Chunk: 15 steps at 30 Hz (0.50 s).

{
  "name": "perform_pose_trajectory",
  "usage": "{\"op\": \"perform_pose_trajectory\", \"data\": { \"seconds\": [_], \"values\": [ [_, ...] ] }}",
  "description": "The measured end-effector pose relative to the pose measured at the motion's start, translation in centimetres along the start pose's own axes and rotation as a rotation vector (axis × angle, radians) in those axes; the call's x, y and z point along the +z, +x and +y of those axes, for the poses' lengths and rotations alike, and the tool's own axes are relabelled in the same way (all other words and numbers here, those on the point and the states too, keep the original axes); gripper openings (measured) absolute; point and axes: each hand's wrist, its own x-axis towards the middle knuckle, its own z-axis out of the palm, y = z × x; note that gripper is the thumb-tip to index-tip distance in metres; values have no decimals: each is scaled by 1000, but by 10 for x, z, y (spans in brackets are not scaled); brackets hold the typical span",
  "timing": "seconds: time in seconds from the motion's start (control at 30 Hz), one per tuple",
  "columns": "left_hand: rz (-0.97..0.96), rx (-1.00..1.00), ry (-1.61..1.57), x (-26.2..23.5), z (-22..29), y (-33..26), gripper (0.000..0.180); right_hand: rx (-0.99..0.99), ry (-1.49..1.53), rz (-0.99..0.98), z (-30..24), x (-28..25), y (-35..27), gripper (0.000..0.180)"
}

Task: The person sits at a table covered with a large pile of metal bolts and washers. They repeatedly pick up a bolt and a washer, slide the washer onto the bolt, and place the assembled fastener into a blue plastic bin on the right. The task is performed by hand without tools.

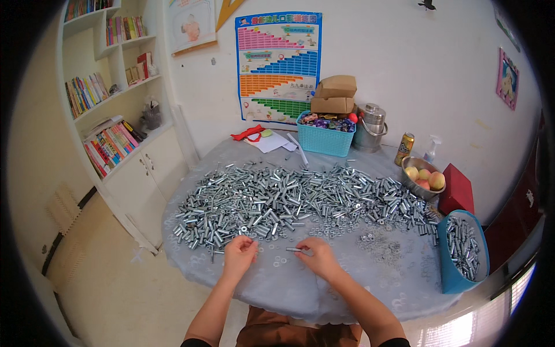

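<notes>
A heap of short silver metal sleeves and bolt-like pieces (277, 194) spreads across the grey cloth-covered table (341, 289). At its near side, my right hand (319, 258) pinches a small silver metal sleeve (293, 249) between thumb and fingers, its free end pointing left. My left hand (239, 255) is closed just left of it, thumb and fingertips pressed together at the heap's near edge; whatever it may hold is too small to make out. A few flat washers (280, 261) lie on the cloth between both hands.
Small washers and rings (378, 246) are scattered at right. A blue bin (457, 283) holds more metal pieces at the right edge. Behind the heap stand a turquoise basket (326, 141), a steel pot (370, 130), a can (404, 149), a fruit bowl (413, 185) and a red box (457, 191).
</notes>
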Motion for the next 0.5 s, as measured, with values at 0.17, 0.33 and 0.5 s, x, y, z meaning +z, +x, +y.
{"op": "perform_pose_trajectory", "data": {
  "seconds": [0.17, 0.33, 0.5],
  "values": [
    [-209, -179, -390, 49, 11, 11, 13, 31, -90, 46, 0, -33, -8, 18],
    [-274, -210, -540, 77, 4, 17, 14, 95, -63, 143, 10, -38, -17, 18],
    [-329, -228, -520, 78, -7, 12, 14, 61, -77, 160, 8, -31, -14, 18]
  ]
}}
